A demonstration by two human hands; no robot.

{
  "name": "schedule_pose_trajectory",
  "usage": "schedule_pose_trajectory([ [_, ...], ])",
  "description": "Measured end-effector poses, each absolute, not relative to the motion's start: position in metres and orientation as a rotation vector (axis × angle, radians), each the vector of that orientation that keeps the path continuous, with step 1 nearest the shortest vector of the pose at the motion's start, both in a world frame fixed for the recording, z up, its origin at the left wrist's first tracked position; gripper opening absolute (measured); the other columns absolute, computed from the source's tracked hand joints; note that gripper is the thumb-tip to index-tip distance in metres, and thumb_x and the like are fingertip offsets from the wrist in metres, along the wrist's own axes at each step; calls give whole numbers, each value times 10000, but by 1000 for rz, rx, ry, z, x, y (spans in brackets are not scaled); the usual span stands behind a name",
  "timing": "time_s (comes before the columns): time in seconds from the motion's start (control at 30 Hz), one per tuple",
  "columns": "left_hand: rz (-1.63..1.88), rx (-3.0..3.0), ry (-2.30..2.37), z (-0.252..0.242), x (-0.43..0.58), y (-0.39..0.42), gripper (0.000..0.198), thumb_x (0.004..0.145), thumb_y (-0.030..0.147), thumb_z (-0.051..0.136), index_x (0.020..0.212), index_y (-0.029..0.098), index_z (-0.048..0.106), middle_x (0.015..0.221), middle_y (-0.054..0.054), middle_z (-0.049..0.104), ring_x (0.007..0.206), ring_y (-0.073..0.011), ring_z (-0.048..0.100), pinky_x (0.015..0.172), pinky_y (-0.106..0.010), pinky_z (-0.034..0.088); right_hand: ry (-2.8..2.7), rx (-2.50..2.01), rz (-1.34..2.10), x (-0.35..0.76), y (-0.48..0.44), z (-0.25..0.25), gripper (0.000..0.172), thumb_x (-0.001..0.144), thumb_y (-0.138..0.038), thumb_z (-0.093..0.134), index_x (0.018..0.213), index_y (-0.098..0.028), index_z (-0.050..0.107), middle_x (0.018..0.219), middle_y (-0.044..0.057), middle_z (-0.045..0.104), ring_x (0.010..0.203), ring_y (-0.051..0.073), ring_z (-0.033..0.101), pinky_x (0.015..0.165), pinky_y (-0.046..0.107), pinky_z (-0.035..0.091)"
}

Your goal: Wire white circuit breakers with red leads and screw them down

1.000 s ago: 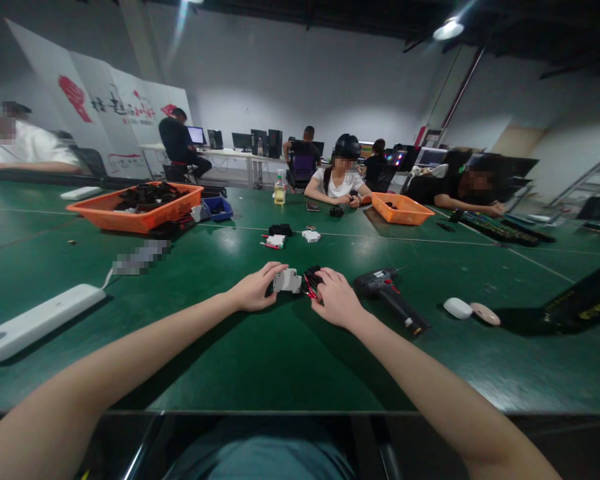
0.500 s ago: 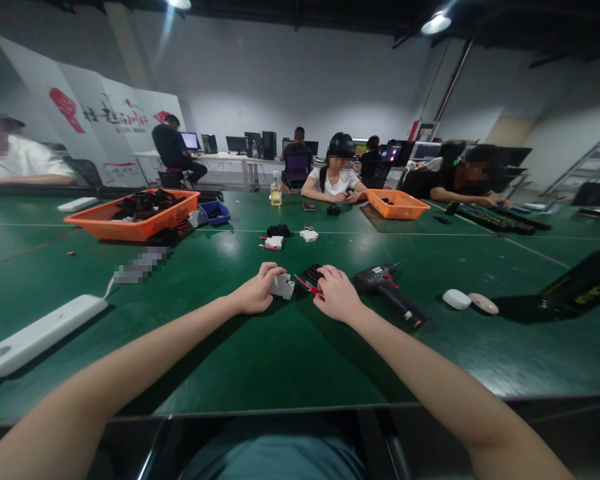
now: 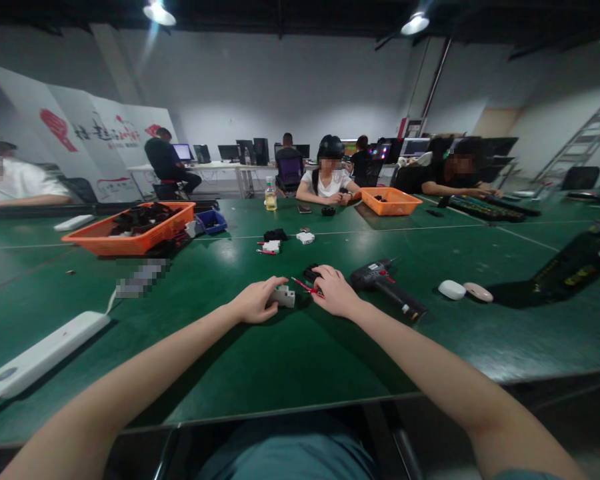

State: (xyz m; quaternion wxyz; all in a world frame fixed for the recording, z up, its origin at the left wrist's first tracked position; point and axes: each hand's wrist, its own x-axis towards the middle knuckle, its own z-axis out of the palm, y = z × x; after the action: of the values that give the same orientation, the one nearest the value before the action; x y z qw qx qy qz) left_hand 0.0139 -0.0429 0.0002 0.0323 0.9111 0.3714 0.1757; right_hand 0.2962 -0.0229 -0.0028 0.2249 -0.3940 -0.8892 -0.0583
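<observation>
While the left hand gripped a pale block between thumb and fingers, near the middle of the green table, the right hand sat at 3 o'clock from it, fingers curled over a red lead and a black part; how firmly it held either could not be told. The lead's thin tip pointed towards 10 o'clock, near the block, though whether the two touched was unclear. Just beyond the right hand, at 3 o'clock, a drill lay on its side, its bit aimed at about 2 o'clock, and farther out that way lay a white case. Seen from the block, a white piece lay at 1 o'clock, and a second block with red on it lay just short of 12, right beside a black bundle. A bottle stood upright farther off at 12. At 10 o'clock a basket held dark parts, with a blue bin near its 3 o'clock end. A power strip lay between 8 and 9 o'clock. Across the table, at 1 o'clock, sat a co-worker in a white top, near a smaller basket at 2.
</observation>
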Motion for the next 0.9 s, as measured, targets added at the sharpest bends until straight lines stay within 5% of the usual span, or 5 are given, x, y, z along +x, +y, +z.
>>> schedule_pose_trajectory([
  [0.17,593,2599,1164,2,16,-46,724,826,286,550,1481,217,249,1197,-91,607,715,-156,623,744,-333,518,-2419,-1083,-93,295,-22,-7,114,776,-202,673,852,-165,598,1342,150,538,1333,300,397,1065,499,372],
  [0.27,677,2528,1084,3,16,-43,737,798,282,597,1468,209,298,1318,-112,542,992,-214,633,914,-375,512,-2421,-1076,-66,295,-23,-6,122,759,-183,669,844,-171,583,1314,144,550,1319,295,407,1068,499,366],
  [0.4,731,2493,992,2,15,-33,504,804,317,625,1280,190,522,1309,-113,534,1241,-267,523,1080,-435,426,-2443,-1072,-47,294,-25,-5,98,754,-160,649,807,-178,569,1298,140,558,1306,289,421,1068,501,361],
  [0.73,603,2505,1025,-1,14,-28,428,824,400,632,1200,196,610,1324,-101,574,1231,-264,551,1071,-417,448,-2560,-976,-108,313,-24,16,199,698,-195,705,875,-183,613,1399,141,507,1367,305,380,1111,505,319],
  [0.9,604,2494,1086,-3,14,-27,417,816,437,641,1150,188,632,1210,-102,638,1128,-262,608,983,-401,505,-2652,-1035,-80,331,-20,26,83,707,-213,725,752,-180,664,1428,126,508,1387,330,370,1107,542,313],
])
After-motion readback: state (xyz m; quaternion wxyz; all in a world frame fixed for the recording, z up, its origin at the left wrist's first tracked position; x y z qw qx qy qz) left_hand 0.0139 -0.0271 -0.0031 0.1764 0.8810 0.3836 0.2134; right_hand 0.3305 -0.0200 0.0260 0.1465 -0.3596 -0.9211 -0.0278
